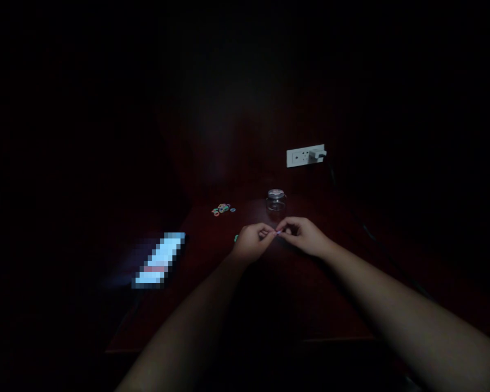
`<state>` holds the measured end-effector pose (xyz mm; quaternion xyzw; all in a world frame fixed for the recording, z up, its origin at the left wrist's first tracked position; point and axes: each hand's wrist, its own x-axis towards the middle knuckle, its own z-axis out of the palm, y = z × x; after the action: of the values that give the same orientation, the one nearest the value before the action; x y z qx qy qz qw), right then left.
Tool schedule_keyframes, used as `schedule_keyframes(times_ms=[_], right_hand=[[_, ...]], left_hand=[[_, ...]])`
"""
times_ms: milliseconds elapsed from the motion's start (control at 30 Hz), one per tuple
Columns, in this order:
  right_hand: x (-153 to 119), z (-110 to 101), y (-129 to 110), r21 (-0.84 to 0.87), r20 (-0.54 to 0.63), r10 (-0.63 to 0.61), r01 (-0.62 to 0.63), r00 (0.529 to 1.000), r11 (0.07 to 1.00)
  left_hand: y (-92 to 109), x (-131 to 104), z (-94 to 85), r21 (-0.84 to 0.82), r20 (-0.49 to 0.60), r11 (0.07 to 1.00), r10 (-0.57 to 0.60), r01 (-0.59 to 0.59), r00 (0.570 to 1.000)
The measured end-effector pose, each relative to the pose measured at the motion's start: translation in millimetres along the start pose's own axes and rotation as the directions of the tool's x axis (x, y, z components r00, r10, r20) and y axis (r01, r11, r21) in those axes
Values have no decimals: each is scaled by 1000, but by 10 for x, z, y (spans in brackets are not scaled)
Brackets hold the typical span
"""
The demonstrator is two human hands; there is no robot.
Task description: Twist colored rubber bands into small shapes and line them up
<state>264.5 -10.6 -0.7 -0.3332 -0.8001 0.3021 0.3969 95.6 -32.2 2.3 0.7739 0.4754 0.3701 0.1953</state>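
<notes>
My left hand (pixel 252 242) and my right hand (pixel 304 236) meet over the dark red table, fingertips pinched together. Between them is a small pale purple band (pixel 279 232), seemingly a hair tie; the fingers cover most of it. Just behind my right hand stands a clear jar (pixel 276 204) with its lid on. A loose pile of small coloured hair ties (pixel 222 208) lies beyond my left hand, to the left of the jar. Something green (pixel 236 238), partly hidden, shows beside my left hand.
A lit phone screen (pixel 161 260), pixelated, lies at the table's left side. On the back wall is a white socket panel (pixel 297 157) with a plug (pixel 317 154) in it. A dark cable (pixel 368 232) runs along the right. The room is very dark.
</notes>
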Motion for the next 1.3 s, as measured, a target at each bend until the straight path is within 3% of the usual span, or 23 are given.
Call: schedule_keyframes(times_ms=[233,533,733,1100,1300], right_hand=[[-1,-6,22,87,29,68,-70,997,994],[-7,-25,2,42,30,31,-33,999,999],[-11,-31,-5,-28,49,16,-15,999,999],[4,-76,36,-62,-7,19,-19,1000,998],[2,-82,40,6,-50,31,-31,998,999]], left_hand=[[15,6,-23,-14,-4,997,78,-78,997],[7,9,-30,18,-26,993,116,-115,993],[-25,19,-32,57,46,990,130,-132,990],[7,30,-62,152,22,975,160,-162,987],[7,21,-88,168,-2,972,169,-166,986]])
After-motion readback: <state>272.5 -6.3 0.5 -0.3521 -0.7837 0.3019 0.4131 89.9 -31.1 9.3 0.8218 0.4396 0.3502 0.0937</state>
